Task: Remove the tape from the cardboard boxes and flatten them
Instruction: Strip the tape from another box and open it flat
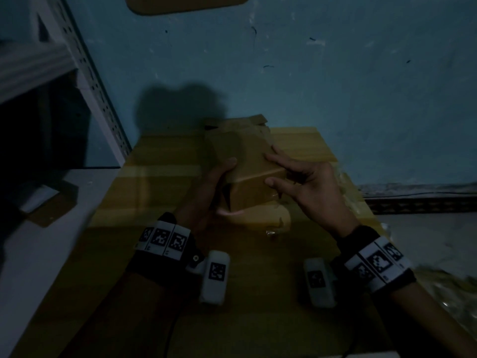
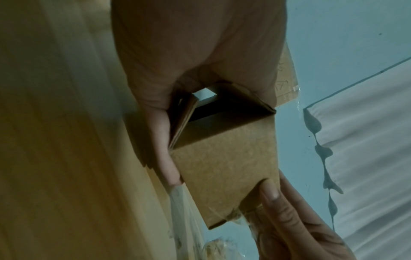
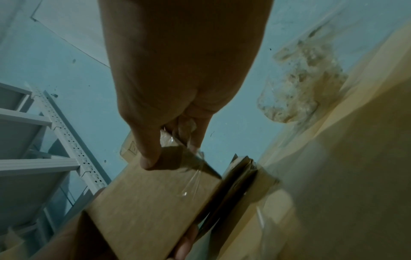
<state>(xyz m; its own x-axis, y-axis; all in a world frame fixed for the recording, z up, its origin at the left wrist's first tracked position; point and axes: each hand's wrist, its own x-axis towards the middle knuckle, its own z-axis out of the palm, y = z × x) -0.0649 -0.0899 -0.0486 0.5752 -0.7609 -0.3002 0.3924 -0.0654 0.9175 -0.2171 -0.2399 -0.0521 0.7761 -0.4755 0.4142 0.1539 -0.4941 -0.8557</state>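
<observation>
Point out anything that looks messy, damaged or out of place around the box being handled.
A crumpled wad of clear tape lies loose on the yellow table beside the right hand. The cardboard box, held by the left hand, has an open, sagging end. Nothing looks spilled.

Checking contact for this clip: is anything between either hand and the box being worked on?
Nothing visible. The left hand grips the small cardboard box directly, and the right hand has its fingertips on the box, where clear tape clings. Both hold it above the table.
</observation>
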